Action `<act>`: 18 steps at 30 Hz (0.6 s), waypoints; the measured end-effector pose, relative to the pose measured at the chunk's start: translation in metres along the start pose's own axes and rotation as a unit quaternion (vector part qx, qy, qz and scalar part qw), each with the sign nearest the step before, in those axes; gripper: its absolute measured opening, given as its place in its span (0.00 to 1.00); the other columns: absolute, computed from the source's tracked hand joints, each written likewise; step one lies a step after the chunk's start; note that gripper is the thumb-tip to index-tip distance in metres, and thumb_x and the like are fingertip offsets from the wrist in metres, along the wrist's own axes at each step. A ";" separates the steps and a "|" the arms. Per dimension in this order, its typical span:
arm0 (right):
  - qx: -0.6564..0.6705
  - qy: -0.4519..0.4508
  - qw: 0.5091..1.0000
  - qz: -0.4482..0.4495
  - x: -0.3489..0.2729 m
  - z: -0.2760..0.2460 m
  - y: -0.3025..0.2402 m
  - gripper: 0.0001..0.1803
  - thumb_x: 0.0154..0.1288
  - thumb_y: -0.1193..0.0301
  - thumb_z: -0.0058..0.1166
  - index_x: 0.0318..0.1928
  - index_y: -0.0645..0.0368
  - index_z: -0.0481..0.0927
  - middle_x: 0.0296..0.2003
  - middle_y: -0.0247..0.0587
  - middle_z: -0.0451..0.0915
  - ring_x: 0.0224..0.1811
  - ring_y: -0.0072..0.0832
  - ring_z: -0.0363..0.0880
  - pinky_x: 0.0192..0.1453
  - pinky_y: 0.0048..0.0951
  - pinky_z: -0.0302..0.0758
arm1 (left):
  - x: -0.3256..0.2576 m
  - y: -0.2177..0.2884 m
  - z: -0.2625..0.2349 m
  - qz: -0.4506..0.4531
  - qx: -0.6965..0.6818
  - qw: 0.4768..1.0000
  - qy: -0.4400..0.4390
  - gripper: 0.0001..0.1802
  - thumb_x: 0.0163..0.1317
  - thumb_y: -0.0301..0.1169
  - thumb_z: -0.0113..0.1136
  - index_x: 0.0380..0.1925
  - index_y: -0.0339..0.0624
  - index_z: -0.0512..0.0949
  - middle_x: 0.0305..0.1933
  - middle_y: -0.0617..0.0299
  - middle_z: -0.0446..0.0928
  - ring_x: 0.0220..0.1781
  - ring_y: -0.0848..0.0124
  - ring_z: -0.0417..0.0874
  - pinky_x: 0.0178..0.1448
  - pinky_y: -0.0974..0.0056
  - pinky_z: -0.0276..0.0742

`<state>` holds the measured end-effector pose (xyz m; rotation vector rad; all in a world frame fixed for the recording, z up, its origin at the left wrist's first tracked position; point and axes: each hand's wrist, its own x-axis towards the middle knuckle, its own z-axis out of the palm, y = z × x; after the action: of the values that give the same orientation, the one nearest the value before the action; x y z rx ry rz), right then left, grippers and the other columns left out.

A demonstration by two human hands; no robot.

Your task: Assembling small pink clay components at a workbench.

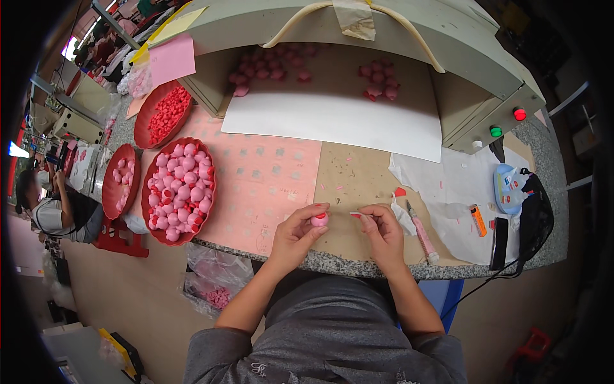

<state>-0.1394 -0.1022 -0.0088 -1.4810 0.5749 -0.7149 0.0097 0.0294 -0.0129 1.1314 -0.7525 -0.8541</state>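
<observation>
Near the table's front edge, my left hand [298, 233] pinches a small round pink piece [319, 220] with a red part on its upper side. A short way to the right, my right hand [382, 235] is closed on a thin, small whitish and red piece [355, 214], its kind too small to make out. The two pieces are apart. To the left stands a red basket [213, 192] heaped with similar pink and red pieces. Just right of my right hand lies a pink glue tube [419, 232] with a narrow grey nozzle.
A beige machine [486, 83] with a white belt [332, 130] stands ahead, pink pieces lying inside. More red baskets, one with small red parts [169, 115], stand at the left. An orange lighter [478, 221], blue container [507, 189] and black cable lie right. A person [61, 205] sits far left.
</observation>
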 end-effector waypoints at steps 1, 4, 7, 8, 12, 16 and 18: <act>0.005 0.000 1.000 -0.002 0.000 0.000 0.000 0.07 0.67 0.76 0.50 0.44 0.63 0.74 0.39 0.33 0.71 0.37 0.16 0.71 0.39 0.18 0.69 | 0.000 0.000 0.000 -0.002 0.002 1.000 0.001 0.21 0.60 0.14 0.53 0.54 0.36 0.68 0.60 0.51 0.69 0.60 0.63 0.73 0.64 0.62 0.69; -0.003 0.001 1.000 0.002 0.000 -0.001 -0.001 0.07 0.67 0.76 0.50 0.44 0.63 0.74 0.39 0.33 0.71 0.37 0.16 0.70 0.39 0.18 0.69 | 0.001 0.001 0.002 -0.005 0.006 1.000 0.003 0.20 0.60 0.14 0.53 0.54 0.36 0.69 0.59 0.51 0.70 0.60 0.63 0.74 0.64 0.62 0.69; -0.001 0.003 1.000 -0.001 0.002 -0.002 0.001 0.07 0.67 0.76 0.50 0.44 0.63 0.74 0.39 0.33 0.71 0.36 0.16 0.70 0.39 0.18 0.69 | 0.002 -0.001 0.002 -0.007 0.007 1.000 0.004 0.20 0.60 0.15 0.53 0.53 0.36 0.69 0.59 0.51 0.70 0.60 0.64 0.74 0.64 0.62 0.69; -0.002 0.004 1.000 0.000 0.002 -0.002 0.001 0.07 0.67 0.76 0.50 0.44 0.63 0.74 0.39 0.33 0.71 0.36 0.16 0.70 0.39 0.18 0.69 | 0.003 -0.002 0.002 -0.008 0.006 1.000 0.004 0.20 0.60 0.15 0.54 0.53 0.36 0.69 0.59 0.51 0.70 0.60 0.64 0.74 0.64 0.62 0.69; -0.005 0.003 1.000 -0.003 0.005 0.000 0.000 0.07 0.67 0.75 0.50 0.44 0.63 0.74 0.39 0.32 0.72 0.36 0.16 0.70 0.39 0.18 0.69 | 0.004 0.000 0.000 0.006 0.033 0.999 0.003 0.20 0.60 0.15 0.54 0.53 0.36 0.70 0.59 0.50 0.70 0.60 0.64 0.74 0.64 0.62 0.69; -0.010 -0.011 1.000 -0.016 0.004 0.006 -0.002 0.07 0.67 0.76 0.49 0.44 0.63 0.74 0.38 0.32 0.72 0.35 0.15 0.70 0.38 0.17 0.69 | 0.001 0.010 -0.004 -0.002 -0.006 1.000 0.029 0.17 0.63 0.19 0.53 0.52 0.36 0.70 0.56 0.53 0.72 0.56 0.66 0.75 0.60 0.61 0.73; 0.010 0.026 1.000 0.003 0.001 0.007 -0.002 0.07 0.67 0.75 0.49 0.44 0.62 0.75 0.36 0.30 0.73 0.34 0.14 0.70 0.37 0.17 0.69 | 0.004 0.013 -0.008 -0.012 -0.026 0.999 0.038 0.16 0.65 0.21 0.51 0.53 0.37 0.69 0.49 0.58 0.73 0.51 0.69 0.77 0.55 0.60 0.77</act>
<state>-0.1339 -0.0987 -0.0065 -1.4438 0.6104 -0.7546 0.0208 0.0320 -0.0020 1.1216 -0.6516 -0.8426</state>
